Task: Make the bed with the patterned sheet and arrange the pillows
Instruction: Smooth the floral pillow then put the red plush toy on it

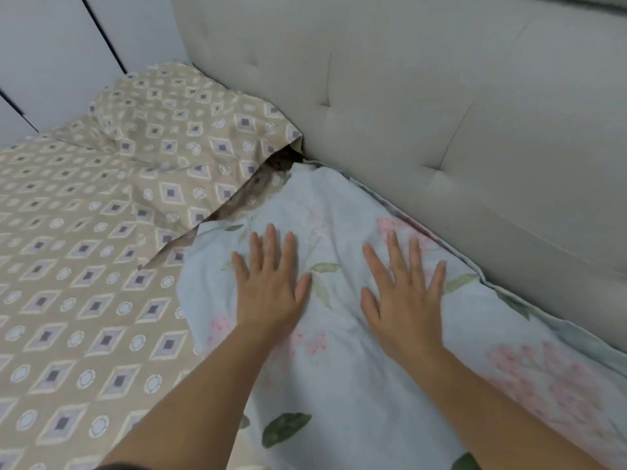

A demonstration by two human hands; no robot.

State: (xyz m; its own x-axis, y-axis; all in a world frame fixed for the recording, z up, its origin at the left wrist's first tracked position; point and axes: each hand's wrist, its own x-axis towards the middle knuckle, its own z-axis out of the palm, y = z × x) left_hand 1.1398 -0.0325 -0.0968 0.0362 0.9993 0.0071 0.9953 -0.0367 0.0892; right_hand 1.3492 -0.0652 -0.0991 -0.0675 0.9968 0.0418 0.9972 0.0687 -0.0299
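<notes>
- The floral pillow [339,401] lies along the foot of the padded headboard [441,96]. Its long axis runs from the upper centre of the frame down to the lower right corner, and its far long edge sits against the headboard.
- Both hands rest on top of this pillow, on its upper-left half. The left hand [271,290] is flat with its fingers straight and slightly spread. The right hand [403,300] is just as flat, with its fingers spread wider. Neither grips anything; the 2 palms only press on the cloth.
- The hands lie side by side across the pillow's width with a strip of fabric between them. The right hand is nearer the headboard, and the left is nearer the pillow's free edge.
- Most of the pillow's length stretches away from the hands toward the lower right, under and beyond the right forearm. A smoothing stroke would therefore probably run that way, along the long axis.
- The patterned pillow [190,137] lies to the upper left, beyond the left hand, which is the closer of the 2 to it. Its near corner meets the floral pillow's upper end by the headboard, with a dark gap below that point.
- The patterned sheet [68,300] covers the mattress across the left of the frame and looks mostly flat.
</notes>
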